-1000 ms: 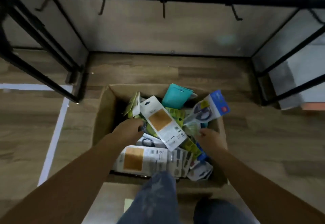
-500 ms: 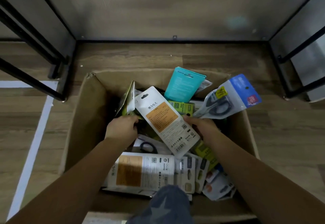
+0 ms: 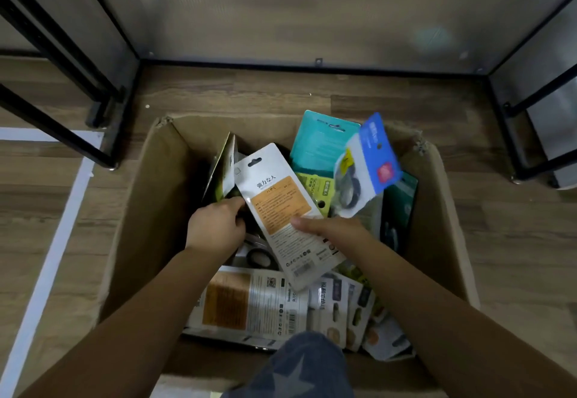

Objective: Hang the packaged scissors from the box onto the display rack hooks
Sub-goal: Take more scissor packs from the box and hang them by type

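Right now both hands are working inside the box [image 3: 146,210], and the white pack [image 3: 274,207] is lying between them, tilted up out of the pile. Its long axis is running from its hang-hole end, toward the box's far wall and a little left, down to its barcode end near the box's near wall and a little right. The right hand [image 3: 331,229] is pinching the pack at its right edge, thumb lying on the printed face, about halfway along. The left hand [image 3: 215,226] is sitting just beside the pack's left edge, fingers curled down among the packs there; whether it is gripping anything I cannot tell. A blue pack [image 3: 374,154] is standing up beyond the right hand, toward the box's far right corner. Judging by this, the right hand is the nearer one to lift the pack, hole end leading; no hooks are in view.
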Demonstrator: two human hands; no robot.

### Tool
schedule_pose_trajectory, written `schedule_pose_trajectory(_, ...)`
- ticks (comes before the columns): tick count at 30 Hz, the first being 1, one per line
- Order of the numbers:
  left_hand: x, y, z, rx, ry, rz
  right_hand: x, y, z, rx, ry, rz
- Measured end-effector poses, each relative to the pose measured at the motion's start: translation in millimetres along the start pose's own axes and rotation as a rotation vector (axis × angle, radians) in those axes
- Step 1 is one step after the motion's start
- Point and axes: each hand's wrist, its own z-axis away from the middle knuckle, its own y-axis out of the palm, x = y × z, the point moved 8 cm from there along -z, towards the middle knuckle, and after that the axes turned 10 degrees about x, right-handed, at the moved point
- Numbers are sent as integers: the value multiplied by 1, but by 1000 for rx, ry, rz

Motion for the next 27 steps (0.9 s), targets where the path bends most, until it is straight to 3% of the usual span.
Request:
schedule_pose_trajectory(10, 12, -3, 12, -34, -40, 206, -1, 4, 1, 7, 22, -48)
schedule_pose_trajectory(16, 12, 2, 14, 176, -68, 266, 7, -5, 22, -102, -28, -161)
schedule_pose_trajectory(22, -7, -26, 30, 441, -130, 311, 49, -29, 84, -304, -51, -116)
schedule_pose_trajectory(27, -48, -101, 56, 442, -128, 531, 111, -37, 168, -386, -90, -93)
